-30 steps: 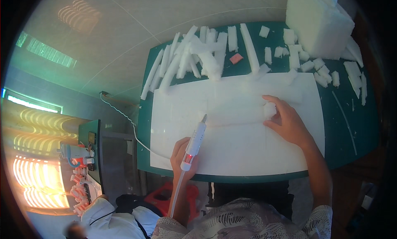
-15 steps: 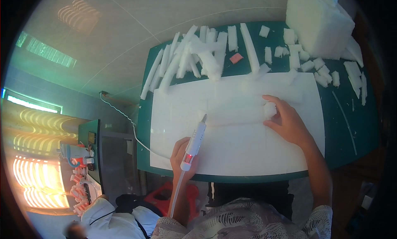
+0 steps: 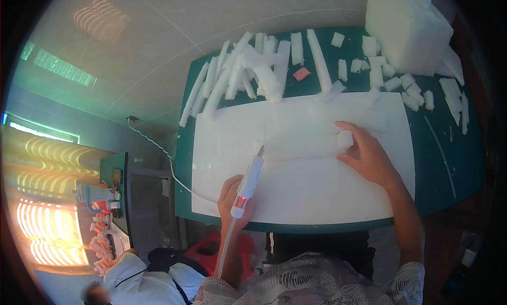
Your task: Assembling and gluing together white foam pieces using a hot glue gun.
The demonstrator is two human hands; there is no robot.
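Observation:
My left hand (image 3: 231,203) is closed round a white hot glue gun (image 3: 248,183) with a red lit part near its back. A clear glue stick (image 3: 226,249) sticks out of its rear toward me, and its metal nozzle points up and away over a white sheet (image 3: 311,199). At the right side of the sheet, my right hand (image 3: 367,154) grips a small white foam block (image 3: 345,141) between thumb and fingers. The two hands are well apart. Some pale foam shapes on the sheet blend into its white and are hard to make out.
Long white foam strips (image 3: 232,75) lie heaped at the far left of the green table (image 3: 433,167). Small foam pieces (image 3: 412,91) and a large foam block (image 3: 404,33) are at the far right, a pink piece (image 3: 301,74) between. A white cord (image 3: 171,167) crosses the left edge. Another person (image 3: 148,278) is at lower left.
Almost nothing differs. Both hands keep their places with the glue gun and the foam block, and a faint pale patch by the nozzle tip looks fainter now.

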